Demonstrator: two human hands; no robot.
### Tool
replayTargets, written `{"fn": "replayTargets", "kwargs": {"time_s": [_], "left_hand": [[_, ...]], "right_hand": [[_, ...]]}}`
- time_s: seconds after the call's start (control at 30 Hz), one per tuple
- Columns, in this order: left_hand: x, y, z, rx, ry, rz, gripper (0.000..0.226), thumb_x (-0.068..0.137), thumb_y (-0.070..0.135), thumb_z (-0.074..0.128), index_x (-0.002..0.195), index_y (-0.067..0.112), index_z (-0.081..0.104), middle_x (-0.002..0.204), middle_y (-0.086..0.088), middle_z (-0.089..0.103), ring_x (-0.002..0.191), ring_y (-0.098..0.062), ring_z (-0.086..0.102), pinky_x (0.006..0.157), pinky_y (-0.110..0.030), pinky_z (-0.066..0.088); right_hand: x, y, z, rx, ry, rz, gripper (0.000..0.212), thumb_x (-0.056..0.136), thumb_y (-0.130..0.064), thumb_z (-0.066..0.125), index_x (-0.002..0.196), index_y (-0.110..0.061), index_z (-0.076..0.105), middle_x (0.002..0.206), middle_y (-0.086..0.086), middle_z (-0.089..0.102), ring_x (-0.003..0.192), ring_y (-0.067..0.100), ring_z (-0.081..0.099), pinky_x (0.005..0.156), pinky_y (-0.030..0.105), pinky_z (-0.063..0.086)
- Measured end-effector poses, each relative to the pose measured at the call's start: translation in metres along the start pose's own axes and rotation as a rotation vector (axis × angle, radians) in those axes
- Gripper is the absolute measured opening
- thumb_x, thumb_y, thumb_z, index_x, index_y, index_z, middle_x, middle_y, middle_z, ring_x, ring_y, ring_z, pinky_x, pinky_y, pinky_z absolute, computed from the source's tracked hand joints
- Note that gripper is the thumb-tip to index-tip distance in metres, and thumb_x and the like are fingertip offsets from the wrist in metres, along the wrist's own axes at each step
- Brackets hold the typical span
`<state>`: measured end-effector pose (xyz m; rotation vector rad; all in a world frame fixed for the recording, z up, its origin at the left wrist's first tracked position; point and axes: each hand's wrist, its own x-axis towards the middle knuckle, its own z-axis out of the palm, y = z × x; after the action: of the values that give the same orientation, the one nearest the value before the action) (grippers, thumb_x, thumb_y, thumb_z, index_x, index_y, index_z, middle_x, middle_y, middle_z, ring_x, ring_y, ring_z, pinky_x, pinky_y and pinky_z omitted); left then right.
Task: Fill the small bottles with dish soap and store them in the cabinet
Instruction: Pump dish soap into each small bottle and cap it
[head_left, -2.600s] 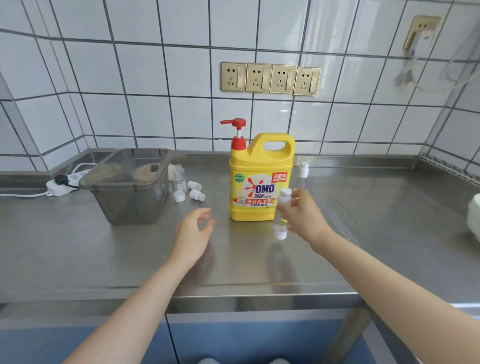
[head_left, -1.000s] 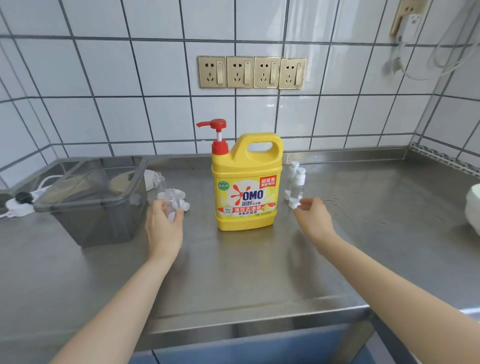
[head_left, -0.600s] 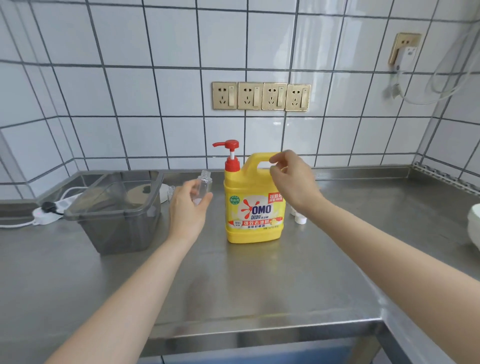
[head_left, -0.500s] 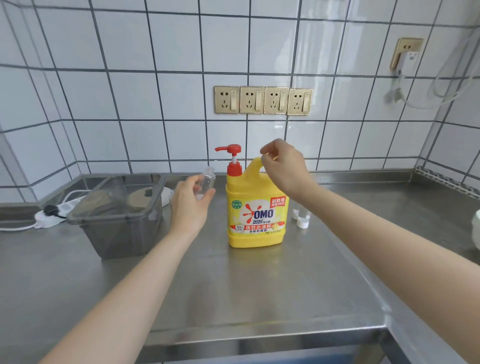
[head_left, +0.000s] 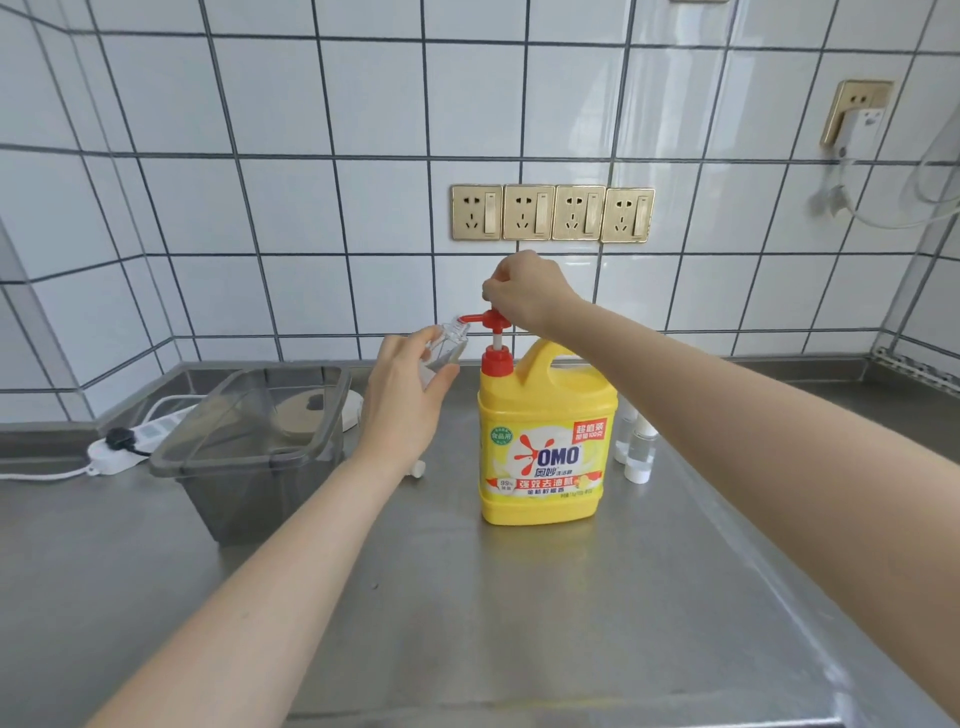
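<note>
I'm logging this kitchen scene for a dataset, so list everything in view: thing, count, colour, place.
dish soap jug: one, yellow with red pump, centre of counter
small bottle: one, clear, held at the pump spout
other small bottles: at least two, clear with white caps, behind the jug's right side
loose cap: one, white, on counter under the left wrist
plastic bin: one, grey see-through, left on counter
power strip: one, white, far left
wall sockets: four, gold, on tiled wall
plugged socket: one, gold, upper right
counter: one, steel
left hand: grips the small bottle
right hand: on the pump head
</note>
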<state>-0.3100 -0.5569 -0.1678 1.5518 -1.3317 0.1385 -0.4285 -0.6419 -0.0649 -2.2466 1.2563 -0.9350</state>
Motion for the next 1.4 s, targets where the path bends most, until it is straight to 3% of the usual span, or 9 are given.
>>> {"fn": "replayTargets", "kwargs": {"time_s": [0.47,0.6,0.77,0.87,1.03,1.1,1.2,1.3,1.4], "left_hand": [[0.003,-0.008,-0.008,0.013,0.157,0.073,0.044,0.079,0.002,0.069,0.123,0.009,0.062,0.113,-0.009,0.058,0.102,-0.019,0.057,0.084,-0.007,0.03],[-0.002,-0.006,-0.007,-0.009,0.154,0.061,0.042,0.081,0.002,0.068,0.122,0.01,0.062,0.117,-0.007,0.06,0.105,-0.016,0.056,0.086,-0.004,0.027],[-0.006,-0.007,-0.005,-0.037,0.137,0.042,0.041,0.084,0.005,0.067,0.124,0.012,0.061,0.118,-0.004,0.061,0.109,-0.014,0.056,0.088,-0.003,0.027],[-0.009,-0.01,-0.005,-0.046,0.129,0.04,0.042,0.084,0.005,0.068,0.124,0.013,0.061,0.119,-0.001,0.062,0.11,-0.013,0.055,0.09,-0.004,0.028],[-0.015,-0.016,-0.005,-0.054,0.098,0.025,0.043,0.083,0.007,0.069,0.125,0.015,0.061,0.122,0.002,0.064,0.115,-0.012,0.054,0.093,-0.002,0.027],[-0.016,-0.015,-0.005,-0.056,0.093,0.015,0.043,0.084,0.008,0.069,0.125,0.015,0.061,0.123,0.002,0.064,0.116,-0.013,0.054,0.092,0.0,0.025],[-0.016,-0.012,-0.007,-0.072,0.111,-0.011,0.044,0.084,0.009,0.069,0.127,0.015,0.06,0.124,0.002,0.064,0.114,-0.01,0.053,0.085,0.01,0.02],[-0.009,-0.007,-0.01,-0.103,0.14,-0.003,0.043,0.083,0.009,0.07,0.124,0.013,0.06,0.12,0.001,0.066,0.108,-0.008,0.056,0.083,0.01,0.024],[-0.003,-0.004,-0.013,-0.081,0.159,0.027,0.037,0.081,0.009,0.072,0.117,0.015,0.065,0.114,0.003,0.067,0.103,-0.009,0.057,0.081,0.008,0.026]], "right_hand": [[0.027,-0.016,0.02,-0.143,-0.283,0.21,0.02,0.091,-0.014,0.039,0.081,-0.005,0.053,0.094,0.015,0.065,0.075,0.029,0.056,0.054,0.025,0.046],[0.026,-0.009,0.019,-0.169,-0.408,0.32,0.029,0.096,-0.026,0.038,0.097,-0.004,0.056,0.082,0.01,0.061,0.059,0.02,0.053,0.047,0.024,0.041],[0.023,-0.015,0.026,-0.214,-0.463,0.3,0.038,0.099,-0.017,0.031,0.12,0.004,0.056,0.118,0.021,0.062,0.089,0.032,0.058,0.088,0.045,0.054],[0.025,-0.014,0.03,-0.237,-0.481,0.282,0.035,0.1,-0.008,0.033,0.124,0.008,0.054,0.13,0.023,0.056,0.095,0.034,0.052,0.087,0.042,0.051],[0.019,-0.011,0.035,-0.259,-0.521,0.219,0.03,0.1,-0.008,0.034,0.072,-0.011,0.045,0.14,0.022,0.047,0.104,0.035,0.048,0.097,0.043,0.043],[0.016,-0.011,0.032,-0.23,-0.536,0.211,0.025,0.099,-0.011,0.035,0.077,-0.012,0.046,0.142,0.021,0.045,0.101,0.032,0.044,0.103,0.043,0.037],[0.019,-0.014,0.03,-0.201,-0.516,0.253,0.015,0.099,-0.012,0.037,0.102,-0.011,0.052,0.124,0.02,0.056,0.081,0.027,0.047,0.089,0.042,0.044],[0.025,-0.012,0.023,-0.222,-0.441,0.301,0.033,0.095,-0.026,0.036,0.084,-0.007,0.061,0.089,0.012,0.063,0.071,0.024,0.055,0.065,0.031,0.048],[0.029,-0.014,0.018,-0.193,-0.403,0.329,0.03,0.09,-0.023,0.038,0.086,-0.007,0.063,0.095,0.012,0.071,0.082,0.03,0.061,0.079,0.036,0.053]]}}
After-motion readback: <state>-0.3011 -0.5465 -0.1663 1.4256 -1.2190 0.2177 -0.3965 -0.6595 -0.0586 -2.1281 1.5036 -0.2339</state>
